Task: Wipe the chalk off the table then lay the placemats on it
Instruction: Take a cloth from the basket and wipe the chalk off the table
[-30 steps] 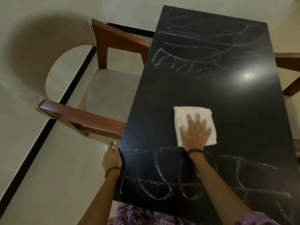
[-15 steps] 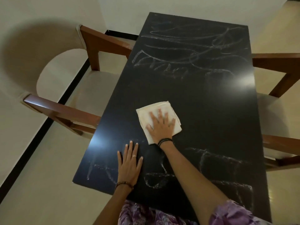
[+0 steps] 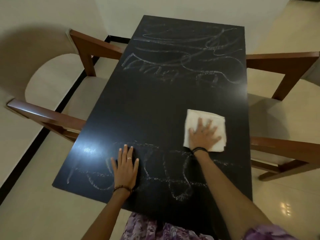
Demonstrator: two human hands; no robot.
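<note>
Your flat right hand [image 3: 204, 135] hides the white cloth's [image 3: 194, 118] middle at lower right; your left hand [image 3: 125, 168], grip spread, covers chalk [image 3: 173, 181] on the surface [image 3: 155, 104].

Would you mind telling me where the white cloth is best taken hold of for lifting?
Probably the far left corner of the white cloth: it lies flat and folded, the right hand presses its middle, and that corner shows bare. Come from above and pinch it.

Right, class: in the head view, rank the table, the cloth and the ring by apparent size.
1. table
2. cloth
3. ring
The gaps are wide enough that nearness to the camera does not change the order.
</note>
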